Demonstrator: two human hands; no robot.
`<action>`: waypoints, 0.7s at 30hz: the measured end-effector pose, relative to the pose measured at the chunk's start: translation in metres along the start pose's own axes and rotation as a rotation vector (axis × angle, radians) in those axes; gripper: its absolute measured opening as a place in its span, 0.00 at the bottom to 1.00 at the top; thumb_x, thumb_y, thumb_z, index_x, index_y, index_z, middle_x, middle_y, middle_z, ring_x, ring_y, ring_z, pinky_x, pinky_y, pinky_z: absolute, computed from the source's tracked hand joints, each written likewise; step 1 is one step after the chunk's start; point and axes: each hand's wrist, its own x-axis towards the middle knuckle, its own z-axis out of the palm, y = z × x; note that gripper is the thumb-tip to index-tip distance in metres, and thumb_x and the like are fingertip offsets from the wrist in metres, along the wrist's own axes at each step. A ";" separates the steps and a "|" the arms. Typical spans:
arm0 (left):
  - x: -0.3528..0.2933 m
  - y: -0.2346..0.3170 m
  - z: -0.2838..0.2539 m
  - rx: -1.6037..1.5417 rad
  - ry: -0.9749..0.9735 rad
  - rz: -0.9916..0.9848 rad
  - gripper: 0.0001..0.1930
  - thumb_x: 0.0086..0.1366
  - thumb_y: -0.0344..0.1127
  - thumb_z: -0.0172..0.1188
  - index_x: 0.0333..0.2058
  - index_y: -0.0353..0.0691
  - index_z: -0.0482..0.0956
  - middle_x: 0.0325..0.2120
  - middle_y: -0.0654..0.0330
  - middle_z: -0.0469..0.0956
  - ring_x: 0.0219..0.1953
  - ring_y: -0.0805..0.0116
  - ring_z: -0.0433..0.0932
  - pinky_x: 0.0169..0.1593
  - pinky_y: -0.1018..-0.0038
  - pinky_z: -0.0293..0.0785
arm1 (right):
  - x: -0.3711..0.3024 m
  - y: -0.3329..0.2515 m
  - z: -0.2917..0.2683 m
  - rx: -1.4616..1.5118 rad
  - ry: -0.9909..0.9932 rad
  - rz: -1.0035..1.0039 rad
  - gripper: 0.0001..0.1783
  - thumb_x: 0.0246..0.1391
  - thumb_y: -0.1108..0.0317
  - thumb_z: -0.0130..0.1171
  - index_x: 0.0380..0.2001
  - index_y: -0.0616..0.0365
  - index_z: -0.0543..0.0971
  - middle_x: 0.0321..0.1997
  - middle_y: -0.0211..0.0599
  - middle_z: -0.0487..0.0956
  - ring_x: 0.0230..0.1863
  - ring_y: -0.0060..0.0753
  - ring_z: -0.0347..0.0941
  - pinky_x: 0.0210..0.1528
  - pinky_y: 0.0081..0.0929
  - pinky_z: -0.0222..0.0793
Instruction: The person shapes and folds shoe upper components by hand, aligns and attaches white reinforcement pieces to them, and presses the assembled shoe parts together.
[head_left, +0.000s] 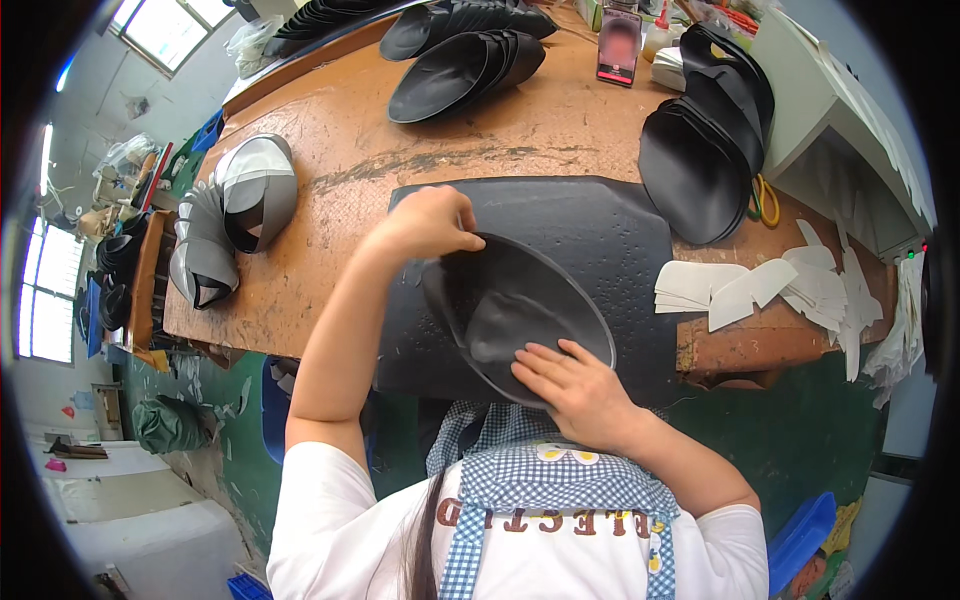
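A black, leather-like oval piece (560,290), curved like a shallow bowl with a pale edge line, stands tilted over a dark mat (640,240) in front of me. My left hand (435,222) is closed on its upper left rim, pinching it between thumb and fingers. My right hand (585,395) rests at the lower right rim. Its fingers lie stretched out and slightly apart on the inner surface; part of that hand's thumb side is hidden. A lighter grey patch (500,328) shows inside the piece, near the right fingertips.
Nested black curved pieces (460,80) lie at the back of the brown table (350,130). More black pieces (700,170) are stacked at the right, beside white cut-out shapes (740,290). Grey and white pieces (255,190) stand at left. A grey shelf box (830,110) borders the right.
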 end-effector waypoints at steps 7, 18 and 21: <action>-0.064 0.001 -0.017 -0.662 1.031 0.254 0.05 0.68 0.29 0.65 0.40 0.35 0.84 0.35 0.61 0.86 0.40 0.75 0.82 0.46 0.75 0.78 | 0.029 0.004 -0.025 1.680 0.686 0.626 0.16 0.70 0.65 0.56 0.54 0.65 0.78 0.52 0.39 0.83 0.51 0.35 0.81 0.57 0.33 0.78; -0.076 0.029 0.070 -0.358 0.616 0.376 0.11 0.58 0.25 0.70 0.40 0.33 0.81 0.39 0.51 0.83 0.45 0.53 0.82 0.50 0.67 0.77 | -0.015 -0.007 -0.004 1.556 0.323 0.991 0.23 0.73 0.62 0.51 0.60 0.70 0.71 0.56 0.44 0.82 0.55 0.35 0.80 0.58 0.35 0.76; -0.080 0.035 0.085 -0.393 0.501 0.420 0.12 0.59 0.28 0.71 0.42 0.35 0.81 0.39 0.53 0.82 0.43 0.53 0.81 0.46 0.65 0.77 | -0.021 -0.001 -0.038 0.790 -0.315 1.072 0.17 0.71 0.63 0.52 0.48 0.70 0.80 0.36 0.41 0.87 0.37 0.28 0.84 0.40 0.28 0.80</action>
